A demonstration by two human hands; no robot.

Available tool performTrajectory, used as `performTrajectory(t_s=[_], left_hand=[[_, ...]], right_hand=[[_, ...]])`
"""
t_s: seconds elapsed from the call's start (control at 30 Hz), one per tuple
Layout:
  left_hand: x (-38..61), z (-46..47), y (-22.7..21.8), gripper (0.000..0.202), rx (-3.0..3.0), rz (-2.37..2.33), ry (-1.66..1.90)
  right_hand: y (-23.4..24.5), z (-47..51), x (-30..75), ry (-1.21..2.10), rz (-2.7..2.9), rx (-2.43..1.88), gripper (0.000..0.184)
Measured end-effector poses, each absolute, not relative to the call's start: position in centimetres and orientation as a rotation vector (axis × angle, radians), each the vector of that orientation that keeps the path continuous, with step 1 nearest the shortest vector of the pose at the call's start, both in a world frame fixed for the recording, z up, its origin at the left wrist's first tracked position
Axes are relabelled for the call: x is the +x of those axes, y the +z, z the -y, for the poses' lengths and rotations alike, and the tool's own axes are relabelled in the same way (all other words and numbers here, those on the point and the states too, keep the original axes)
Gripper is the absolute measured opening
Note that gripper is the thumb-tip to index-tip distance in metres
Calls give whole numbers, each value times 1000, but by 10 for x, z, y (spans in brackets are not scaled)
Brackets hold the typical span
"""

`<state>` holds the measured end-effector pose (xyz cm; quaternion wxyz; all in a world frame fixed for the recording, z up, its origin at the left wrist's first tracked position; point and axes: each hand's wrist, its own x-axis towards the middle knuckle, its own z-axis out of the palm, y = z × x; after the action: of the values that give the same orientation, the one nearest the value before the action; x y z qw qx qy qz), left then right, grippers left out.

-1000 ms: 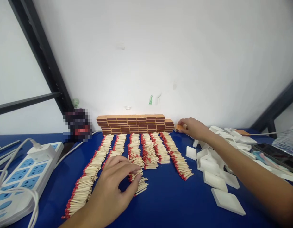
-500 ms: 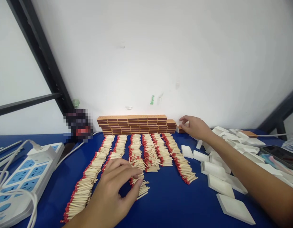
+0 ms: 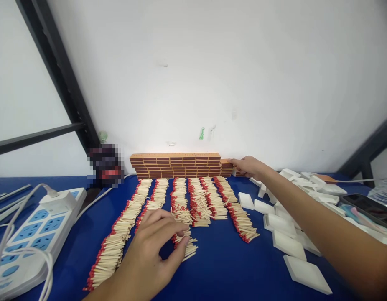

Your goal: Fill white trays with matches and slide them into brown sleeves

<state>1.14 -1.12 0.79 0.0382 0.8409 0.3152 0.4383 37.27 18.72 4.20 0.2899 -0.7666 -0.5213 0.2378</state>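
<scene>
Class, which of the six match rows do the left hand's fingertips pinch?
The third row from the left: only its near end sits between thumb and fingertips of the left hand.

This looks like a small hand-packing workshop, not a home room. A blue-covered table stands pushed against a bare, scuffed white wall, with dark metal frame struts slanting up beyond the left grip. Long sorted rows of red-tipped matches lie under and ahead of that grip. A brick-like stack of brown matchbox sleeves lines the wall, its end at the right grip. Loose white inner trays are heaped right of it. A white power strip sits far left of the left grip.
</scene>
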Motion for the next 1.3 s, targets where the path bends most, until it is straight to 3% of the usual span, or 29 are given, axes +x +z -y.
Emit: performTrajectory(t_s=[0.33,0.57,0.73,0.93,1.3], left_hand=[[11,12,6,20,2535,-943,1384],[12,12,8,19,2535,-924,1387],[11,12,6,21,2530,-926,1370],[11,12,5,20,2529,-932,1349],[9,14,4,20,2513,-935,1345]], right_hand=[[68,-158,399,728,1271,-1826,46],[51,-125,413,693,1519,-2000,61],[42,-123,411,482,1693,-2133,69],[52,-156,401,228,1722,-2170,47],[53,-183,388,419,1633,-2150,50]])
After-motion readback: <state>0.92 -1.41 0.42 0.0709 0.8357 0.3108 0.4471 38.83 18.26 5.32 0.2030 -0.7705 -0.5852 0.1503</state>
